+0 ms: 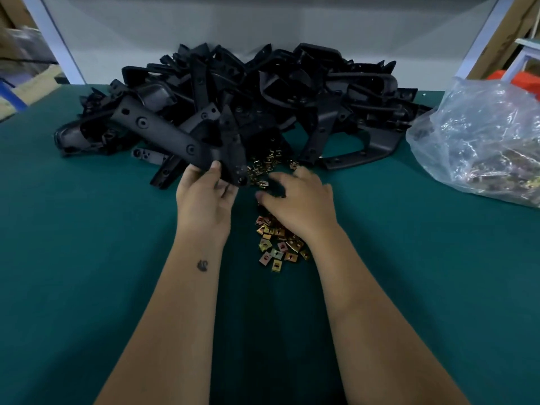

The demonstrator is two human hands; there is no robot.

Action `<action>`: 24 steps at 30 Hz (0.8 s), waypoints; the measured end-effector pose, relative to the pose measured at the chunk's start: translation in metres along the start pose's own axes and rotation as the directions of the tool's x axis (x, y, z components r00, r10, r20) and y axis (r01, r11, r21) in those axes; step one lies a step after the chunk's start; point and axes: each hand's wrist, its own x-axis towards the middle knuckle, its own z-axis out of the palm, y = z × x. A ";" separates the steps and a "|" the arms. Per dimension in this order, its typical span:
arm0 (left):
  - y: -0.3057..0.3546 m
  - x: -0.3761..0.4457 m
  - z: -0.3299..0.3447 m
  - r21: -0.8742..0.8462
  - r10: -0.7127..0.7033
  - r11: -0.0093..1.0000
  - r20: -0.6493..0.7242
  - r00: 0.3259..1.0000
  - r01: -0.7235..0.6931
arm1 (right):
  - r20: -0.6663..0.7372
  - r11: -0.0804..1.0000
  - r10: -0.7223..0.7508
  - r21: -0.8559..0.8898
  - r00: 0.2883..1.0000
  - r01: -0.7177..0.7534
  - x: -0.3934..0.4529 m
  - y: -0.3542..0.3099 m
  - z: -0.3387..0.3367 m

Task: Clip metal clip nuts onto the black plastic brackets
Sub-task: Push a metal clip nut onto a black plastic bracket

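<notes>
the left hand (204, 194) grips one black bracket (181, 141), fingers curled round its near end, lifted off the bracket pile (263, 92) along the desk's far edge. the right hand (298, 200) hovers, fingers bent and spread, holding nothing i can see, over loose clip nuts (277, 247) mid-desk (87, 258). a plastic bag (482, 141) lies at the right edge.

My counter (87, 258) is covered in dark green cloth. At its far edge stands a pale grey wall panel (263, 21) between two slanted white posts (55, 39). Cardboard boxes (17, 30) blur far left; brown board (508, 30) leans far right. Light is dim.
</notes>
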 end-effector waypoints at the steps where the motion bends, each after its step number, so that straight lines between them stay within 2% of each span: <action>1: -0.001 -0.001 0.001 -0.002 0.007 1.000 -0.013 1.000 -0.007 | -0.006 1.000 0.009 -0.018 1.000 -0.009 0.002 -0.004 0.002; 5: -0.002 -0.003 0.005 -0.068 -0.021 0.998 -0.047 0.999 0.018 | -0.063 0.995 -0.003 0.102 0.998 0.009 0.002 -0.009 0.001; 7: -0.001 -0.004 0.005 -0.136 -0.049 0.990 -0.064 0.997 0.040 | -0.093 0.974 0.015 0.228 0.996 0.007 -0.003 -0.006 0.000; 10: 0.000 -0.005 0.006 -0.211 -0.085 0.975 -0.064 0.994 0.070 | -0.150 0.871 0.146 0.488 0.978 -0.055 -0.006 0.002 -0.003; 14: -0.002 -0.007 0.006 -0.196 -0.094 0.977 -0.055 0.994 0.082 | -0.228 0.721 0.272 0.692 0.935 -0.041 -0.009 0.005 -0.010; 20: -0.003 -0.001 0.009 -0.153 -0.097 0.984 -0.047 0.994 0.089 | -0.150 0.528 0.274 0.849 0.950 -0.018 -0.012 0.004 -0.014; 24: -0.004 0.001 0.012 -0.143 -0.132 0.982 -0.071 0.989 0.121 | -0.141 0.494 0.309 0.869 0.941 -0.032 -0.009 0.005 -0.013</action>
